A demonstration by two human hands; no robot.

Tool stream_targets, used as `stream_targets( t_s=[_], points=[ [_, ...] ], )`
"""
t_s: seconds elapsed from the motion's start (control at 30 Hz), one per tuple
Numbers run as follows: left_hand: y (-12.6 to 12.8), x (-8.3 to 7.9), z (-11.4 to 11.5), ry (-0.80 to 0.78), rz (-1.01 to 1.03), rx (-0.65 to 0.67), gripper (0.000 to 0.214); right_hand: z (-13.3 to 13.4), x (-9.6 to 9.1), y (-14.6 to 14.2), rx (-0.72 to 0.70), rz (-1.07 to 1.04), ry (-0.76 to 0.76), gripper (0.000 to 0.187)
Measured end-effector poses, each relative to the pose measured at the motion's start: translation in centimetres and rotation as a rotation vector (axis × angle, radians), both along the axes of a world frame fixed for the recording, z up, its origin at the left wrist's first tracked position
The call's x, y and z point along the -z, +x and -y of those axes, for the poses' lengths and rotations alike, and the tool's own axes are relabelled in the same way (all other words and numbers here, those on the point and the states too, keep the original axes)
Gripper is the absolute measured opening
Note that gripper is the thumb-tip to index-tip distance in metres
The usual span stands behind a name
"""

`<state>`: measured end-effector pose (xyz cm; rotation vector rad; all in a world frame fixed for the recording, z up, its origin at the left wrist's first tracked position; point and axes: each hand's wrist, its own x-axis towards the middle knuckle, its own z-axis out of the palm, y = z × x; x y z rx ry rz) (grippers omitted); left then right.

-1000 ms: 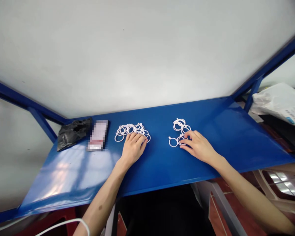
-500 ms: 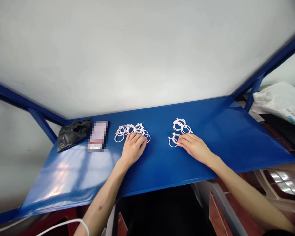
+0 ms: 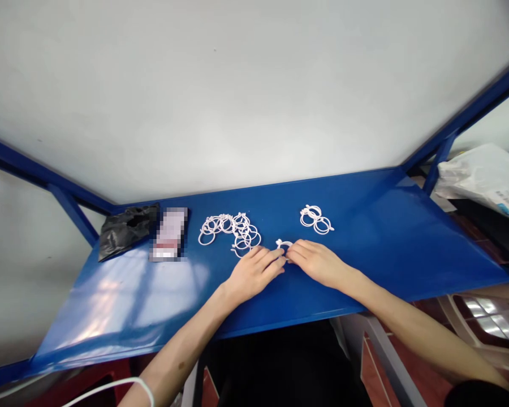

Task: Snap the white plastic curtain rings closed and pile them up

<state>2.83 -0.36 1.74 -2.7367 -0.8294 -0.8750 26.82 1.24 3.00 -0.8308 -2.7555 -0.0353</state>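
Observation:
My left hand [image 3: 257, 274] and my right hand [image 3: 316, 263] meet low over the middle of the table, fingertips almost touching. Between them is a white plastic ring [image 3: 279, 243] with a small knob, like a curtain ring, partly covered by my fingers. Both hands are closed on it; whether a second ring is under them I cannot tell. Left of my hands lies a heap of several similar white rings [image 3: 225, 225], overlapping one another. Beyond my right hand rests a smaller cluster of white rings [image 3: 315, 219].
A blue table [image 3: 365, 226] stands against a pale wall. At its left lie a black plastic bag [image 3: 125, 232] and a pixelated flat object [image 3: 168, 234]. Blue frame bars rise at both ends. A white plastic package [image 3: 486, 178] sits off the right end.
My left hand has moved right and nearer from the heap. My right hand has moved left, bringing ring from beside the right cluster to the middle, where both hands now meet.

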Motion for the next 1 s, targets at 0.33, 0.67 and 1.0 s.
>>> stream_targets(
  t_s=[0.33, 0.67, 1.0],
  points=[
    [0.0, 1.1, -0.1, -0.059, -0.026, -0.184, 0.033, 1.0, 0.5, -4.4, 0.094, -0.052, 0.192, 0.026],
    [-0.8, 0.1, -0.7, -0.039, -0.001, -0.161, 0.027, 1.3, 0.1, -4.3, 0.094, -0.136, 0.233, 0.021],
    [-5.1, -0.6, -2.7, 0.030, 0.050, -0.458, 0.017, -2.0, 0.4, 5.9, 0.512, -0.144, 0.040, 0.028]
  ],
)
